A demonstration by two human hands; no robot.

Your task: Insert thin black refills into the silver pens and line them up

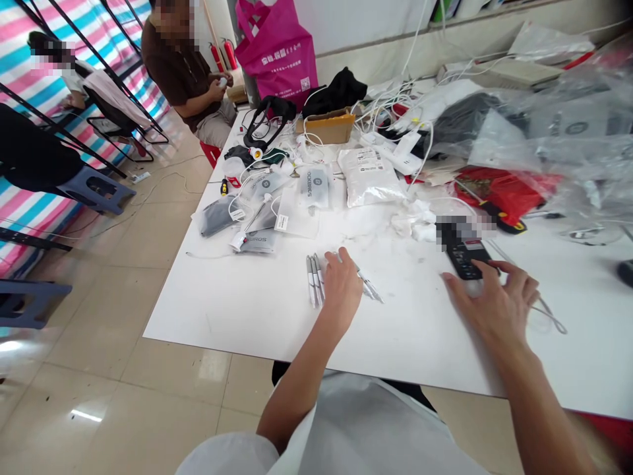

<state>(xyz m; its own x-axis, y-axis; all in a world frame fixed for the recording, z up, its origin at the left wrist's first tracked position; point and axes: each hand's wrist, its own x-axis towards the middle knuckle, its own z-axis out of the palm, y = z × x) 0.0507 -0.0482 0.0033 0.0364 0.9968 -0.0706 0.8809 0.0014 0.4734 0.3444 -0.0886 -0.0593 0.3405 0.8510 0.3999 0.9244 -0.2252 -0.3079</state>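
Observation:
My left hand is over a group of slim silver-and-white pens, its fingers curled down around a pen that it mostly hides. Just left of it, several pens lie side by side. More pens stick out on its right, slanting toward me. My right hand rests on the table with thumb and fingers spread, the index fingertip touching the lower edge of a black phone-like device. Part of that device is blurred out. A thin grey cord loops beside the right hand.
Packaged grey pouches, a white padded bag and tangled white cables cover the table's far side. Plastic wrapping and a red bag lie at the right. A pink bag stands behind; a seated person is beyond the table.

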